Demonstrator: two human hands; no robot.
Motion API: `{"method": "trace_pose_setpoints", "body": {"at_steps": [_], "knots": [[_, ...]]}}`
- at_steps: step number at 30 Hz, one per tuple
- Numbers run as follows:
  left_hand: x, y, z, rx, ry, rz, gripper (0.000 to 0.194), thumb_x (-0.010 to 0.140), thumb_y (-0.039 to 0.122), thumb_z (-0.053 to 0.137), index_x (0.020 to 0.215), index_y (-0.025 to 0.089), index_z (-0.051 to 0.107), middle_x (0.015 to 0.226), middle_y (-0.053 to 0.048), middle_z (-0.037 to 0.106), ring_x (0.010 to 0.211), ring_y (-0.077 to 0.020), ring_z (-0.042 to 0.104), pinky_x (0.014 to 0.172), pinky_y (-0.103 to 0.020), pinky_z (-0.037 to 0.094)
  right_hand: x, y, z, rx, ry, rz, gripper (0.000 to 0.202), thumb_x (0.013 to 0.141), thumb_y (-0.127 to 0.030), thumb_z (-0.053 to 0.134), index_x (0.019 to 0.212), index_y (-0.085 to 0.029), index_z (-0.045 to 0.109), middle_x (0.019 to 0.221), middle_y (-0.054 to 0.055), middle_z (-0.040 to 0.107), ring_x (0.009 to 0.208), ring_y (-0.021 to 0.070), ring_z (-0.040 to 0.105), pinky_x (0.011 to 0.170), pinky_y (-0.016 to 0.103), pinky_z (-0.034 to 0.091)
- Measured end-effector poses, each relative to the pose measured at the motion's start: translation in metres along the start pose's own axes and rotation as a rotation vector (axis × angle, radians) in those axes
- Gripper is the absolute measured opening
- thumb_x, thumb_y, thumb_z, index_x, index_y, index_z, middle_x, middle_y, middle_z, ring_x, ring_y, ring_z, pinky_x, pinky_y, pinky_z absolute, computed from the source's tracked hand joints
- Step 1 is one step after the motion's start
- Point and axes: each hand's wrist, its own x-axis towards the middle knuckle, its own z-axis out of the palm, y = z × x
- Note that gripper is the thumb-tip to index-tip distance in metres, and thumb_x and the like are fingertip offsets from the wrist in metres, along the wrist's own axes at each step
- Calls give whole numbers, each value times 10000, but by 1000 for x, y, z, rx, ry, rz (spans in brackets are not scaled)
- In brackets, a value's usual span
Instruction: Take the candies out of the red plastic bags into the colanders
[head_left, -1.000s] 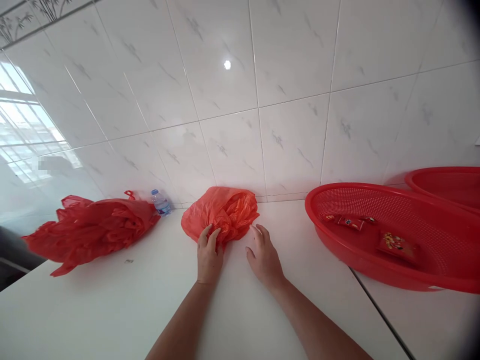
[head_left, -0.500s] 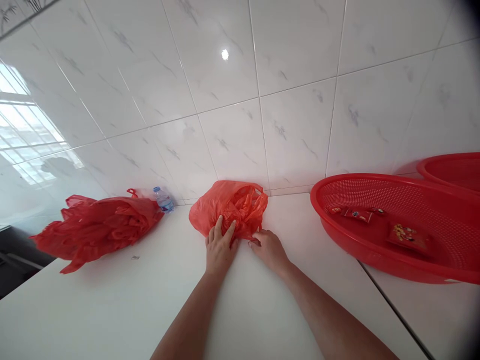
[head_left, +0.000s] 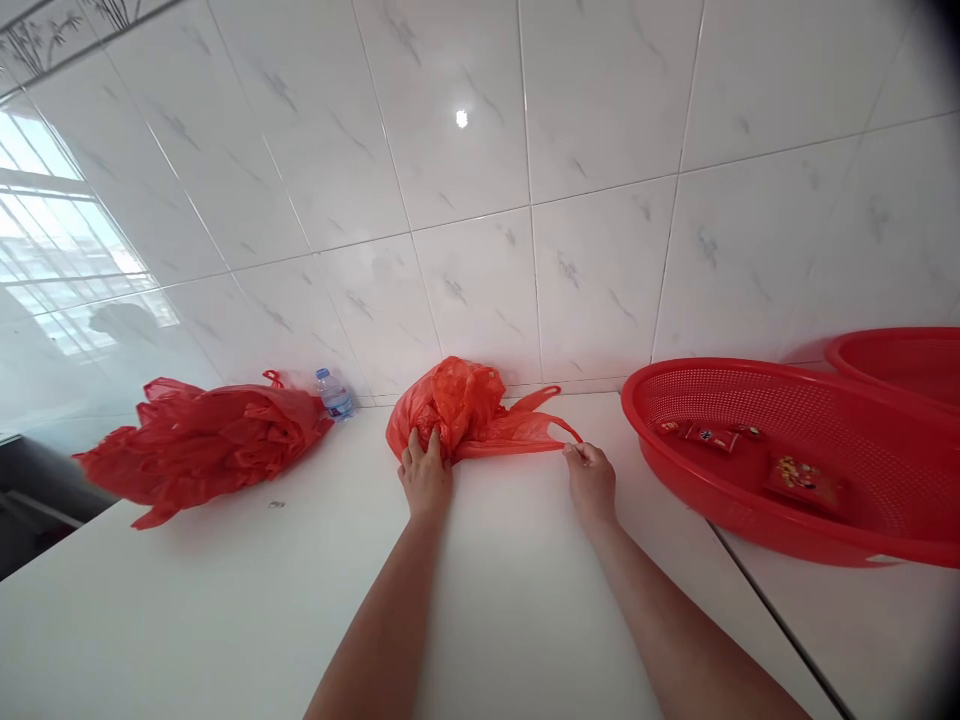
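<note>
A crumpled red plastic bag point(head_left: 472, 405) lies on the white table against the tiled wall. My left hand point(head_left: 426, 478) rests on the bag's front left side, fingers stretched out and a little apart on the bunched film. To the right, my right hand point(head_left: 592, 485) is closed in a pinch on one handle end of the same bag, and the plastic between the hands is drawn out low over the table. Another loop of the bag sticks out behind that stretched strip. What is inside the bag is hidden.
A larger bundle of red plastic bags point(head_left: 217, 440) lies on the left, with a small water bottle point(head_left: 334, 394) beside it. At right stands a red perforated basket point(head_left: 675, 470) holding several small red packets point(head_left: 806, 480); another red basket point(head_left: 892, 355) is behind. A seam crosses the table point(head_left: 517, 600).
My right hand has moved right, pulling the bag's handle end out from the bunched part. My left hand has shifted slightly left on the bag.
</note>
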Motion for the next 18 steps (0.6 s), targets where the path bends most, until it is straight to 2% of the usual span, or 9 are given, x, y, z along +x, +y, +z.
{"method": "trace_pose_setpoints", "body": {"at_steps": [5,9,12,15,18], "knots": [[10,0,2,80,-3,-58,597,808,235,517,1389,257,385,1510,-135,230,1298,-335,331,971,-466,366,-21,6,-29,-46,6,-47,273,804,-445,486,763,-198,594,965,60,592,860,210,564,781,329,438],[19,-3,6,57,29,-122,603,826,199,474,1414,249,354,1520,-144,218,1322,-338,312,975,-489,365,-51,14,-60,-159,-87,-213,271,843,-425,478,708,-202,554,908,47,576,843,191,562,790,320,448],[21,-6,6,-3,53,-156,605,831,179,447,1425,233,341,1534,-150,185,1366,-348,243,993,-523,344,-73,20,-82,-275,-161,-322,260,863,-401,472,728,-204,575,975,71,574,923,208,562,785,326,472],[13,-8,1,-80,97,-145,605,824,176,457,1419,219,352,1542,-152,151,1397,-348,177,1034,-522,307,-90,22,-94,-422,-201,-451,210,861,-351,493,814,-208,639,1102,102,563,1042,242,540,845,370,483],[-4,-8,-12,-137,152,-157,637,793,193,515,1409,218,353,1537,-164,141,1399,-368,158,1053,-545,273,-102,16,-94,-567,-230,-643,143,828,-263,544,884,-207,664,1199,119,532,1117,270,507,922,429,461]]}}
